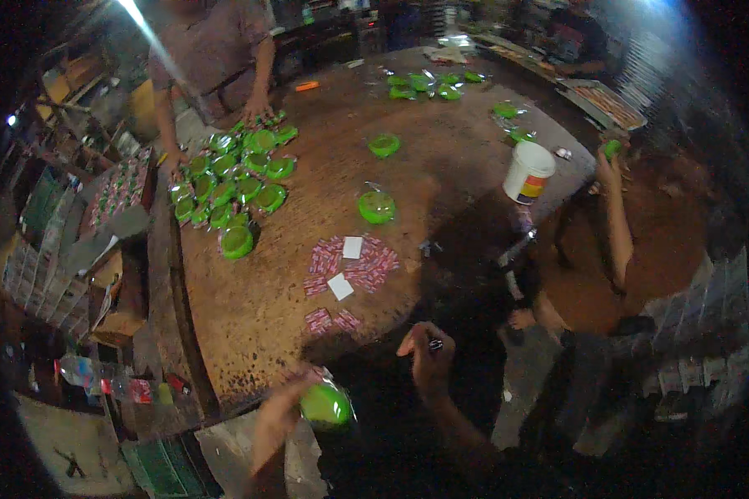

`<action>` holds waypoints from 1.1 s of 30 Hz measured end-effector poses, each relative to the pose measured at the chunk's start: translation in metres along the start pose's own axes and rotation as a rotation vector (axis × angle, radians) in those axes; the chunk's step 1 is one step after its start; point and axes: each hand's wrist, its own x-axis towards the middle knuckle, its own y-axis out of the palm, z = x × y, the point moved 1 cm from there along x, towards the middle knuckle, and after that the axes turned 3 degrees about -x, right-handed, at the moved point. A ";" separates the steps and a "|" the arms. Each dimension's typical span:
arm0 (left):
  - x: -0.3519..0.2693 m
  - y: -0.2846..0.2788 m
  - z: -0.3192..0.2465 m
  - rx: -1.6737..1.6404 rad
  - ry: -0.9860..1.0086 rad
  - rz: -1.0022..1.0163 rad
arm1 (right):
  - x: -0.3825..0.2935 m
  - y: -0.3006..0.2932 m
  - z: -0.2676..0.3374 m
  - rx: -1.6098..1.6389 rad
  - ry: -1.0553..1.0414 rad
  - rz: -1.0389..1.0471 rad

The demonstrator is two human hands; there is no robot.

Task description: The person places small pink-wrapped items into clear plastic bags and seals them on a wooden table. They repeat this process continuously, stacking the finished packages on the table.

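Observation:
My left hand [287,399], below the near edge of the brown table [274,337], holds a round green package in clear plastic film [326,404]. Right of it, my right hand [429,355] is curled around small shiny items [435,344], too small to name. Ahead on the table lie red-and-white printed labels [374,265] in a loose pile, with a white square card [352,247] and another white card [341,286] on top. Two smaller bunches of the same labels [318,320] lie nearer me. A green wrapped round [376,207] stands beyond the pile.
Many green wrapped rounds [248,188] are heaped at the left, under the hands of a person [212,56]. A white bucket [529,173] stands at the right, near a seated person [649,231] holding a green item. More green packages [420,82] lie at the far side.

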 end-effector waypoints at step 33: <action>0.293 0.060 -0.165 0.171 0.454 -0.154 | 0.124 0.041 -0.067 -0.110 0.054 -0.106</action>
